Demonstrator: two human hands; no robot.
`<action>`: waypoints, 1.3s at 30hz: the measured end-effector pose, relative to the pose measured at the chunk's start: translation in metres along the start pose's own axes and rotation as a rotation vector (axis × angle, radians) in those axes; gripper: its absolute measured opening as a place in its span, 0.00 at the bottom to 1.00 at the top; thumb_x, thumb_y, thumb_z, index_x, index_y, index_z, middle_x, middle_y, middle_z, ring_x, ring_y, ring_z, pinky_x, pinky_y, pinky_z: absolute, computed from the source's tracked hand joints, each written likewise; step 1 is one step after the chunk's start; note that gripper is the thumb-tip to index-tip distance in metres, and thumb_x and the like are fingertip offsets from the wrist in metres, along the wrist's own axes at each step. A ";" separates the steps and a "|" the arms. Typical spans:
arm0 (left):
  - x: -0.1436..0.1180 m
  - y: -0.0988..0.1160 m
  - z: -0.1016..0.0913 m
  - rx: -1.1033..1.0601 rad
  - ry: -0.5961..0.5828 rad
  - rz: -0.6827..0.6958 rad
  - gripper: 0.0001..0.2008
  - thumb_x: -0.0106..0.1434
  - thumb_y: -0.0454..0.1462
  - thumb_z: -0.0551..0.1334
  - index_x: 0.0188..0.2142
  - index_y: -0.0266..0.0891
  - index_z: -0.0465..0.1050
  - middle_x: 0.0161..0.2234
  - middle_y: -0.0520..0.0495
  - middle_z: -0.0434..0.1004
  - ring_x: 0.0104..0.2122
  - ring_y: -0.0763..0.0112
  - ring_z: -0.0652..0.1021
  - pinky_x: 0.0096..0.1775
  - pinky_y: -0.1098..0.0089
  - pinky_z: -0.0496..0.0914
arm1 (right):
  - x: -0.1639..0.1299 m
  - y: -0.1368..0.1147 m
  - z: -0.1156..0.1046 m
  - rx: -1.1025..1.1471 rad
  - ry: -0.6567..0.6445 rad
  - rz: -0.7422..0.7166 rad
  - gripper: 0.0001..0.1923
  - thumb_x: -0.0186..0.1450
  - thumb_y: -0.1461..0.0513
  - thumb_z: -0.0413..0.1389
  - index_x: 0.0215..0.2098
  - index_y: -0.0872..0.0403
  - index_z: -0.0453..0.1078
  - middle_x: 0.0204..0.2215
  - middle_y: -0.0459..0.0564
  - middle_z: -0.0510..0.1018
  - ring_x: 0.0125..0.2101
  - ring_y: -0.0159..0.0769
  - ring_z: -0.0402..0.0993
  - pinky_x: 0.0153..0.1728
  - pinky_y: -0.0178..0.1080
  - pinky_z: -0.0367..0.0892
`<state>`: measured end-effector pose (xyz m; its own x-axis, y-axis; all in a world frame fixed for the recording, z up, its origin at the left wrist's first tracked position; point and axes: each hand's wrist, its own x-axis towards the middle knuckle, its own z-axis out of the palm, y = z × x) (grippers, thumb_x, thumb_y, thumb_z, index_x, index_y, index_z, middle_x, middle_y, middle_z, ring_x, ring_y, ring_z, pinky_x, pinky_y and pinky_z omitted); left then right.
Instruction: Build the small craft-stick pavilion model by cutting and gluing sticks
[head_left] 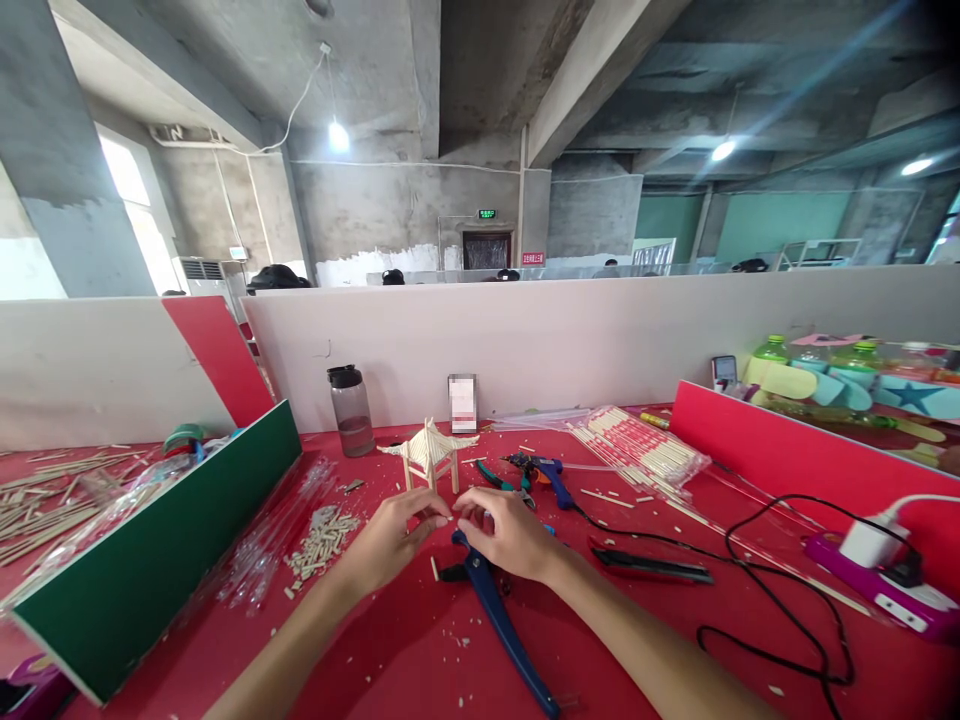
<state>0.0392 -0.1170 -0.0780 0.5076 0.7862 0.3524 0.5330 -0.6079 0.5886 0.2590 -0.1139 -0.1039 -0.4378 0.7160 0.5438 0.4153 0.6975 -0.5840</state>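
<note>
Head view: both hands meet at the middle of the red table (420, 650), fingertips almost touching. The left hand (394, 540) comes in from seven o'clock, the right hand (510, 535) from five o'clock. Between their pinched fingers sits a short pale stick piece (448, 517); it is too small to tell which hand really grips it, but both sets of fingers are drawn narrow around it, and its long axis seems to run roughly nine to three o'clock, from one hand across to the other.

Just beyond the fingertips, at twelve o'clock, stands the small stick pavilion (430, 455), upright on its thin legs with a peaked roof. It is near the hands but apart from them; both hands are about equally close, the left slightly more in line with it.

Under the right hand lie blue-handled cutters (499, 615), handles running toward five o'clock, touching the table and seemingly not held. At one o'clock from the hands lie a blue glue gun (547, 470), its black cord trailing right, and small green-handled pliers (502, 482). A heap of cut stick bits (322, 540) lies at nine o'clock, and a packet of sticks (637, 450) at two o'clock. A dark bottle (350, 410) stands at eleven o'clock by the partition.
</note>
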 end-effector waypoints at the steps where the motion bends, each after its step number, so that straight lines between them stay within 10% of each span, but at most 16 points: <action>1: 0.000 -0.004 0.002 0.012 0.001 0.001 0.10 0.70 0.41 0.58 0.40 0.41 0.77 0.38 0.47 0.81 0.37 0.66 0.78 0.41 0.69 0.70 | 0.000 0.000 0.000 0.009 -0.020 -0.012 0.06 0.67 0.64 0.57 0.41 0.54 0.75 0.36 0.48 0.82 0.35 0.35 0.77 0.40 0.34 0.68; 39: -0.004 -0.016 0.016 0.327 -0.092 0.140 0.15 0.77 0.42 0.49 0.43 0.42 0.74 0.37 0.45 0.79 0.36 0.63 0.78 0.40 0.68 0.69 | -0.004 0.001 0.001 -0.012 -0.064 0.069 0.08 0.73 0.59 0.53 0.39 0.51 0.73 0.35 0.49 0.79 0.37 0.38 0.76 0.43 0.39 0.68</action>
<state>0.0389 -0.1124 -0.1004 0.6415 0.6889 0.3374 0.6350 -0.7237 0.2703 0.2606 -0.1156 -0.1073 -0.4581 0.7591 0.4625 0.4556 0.6473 -0.6112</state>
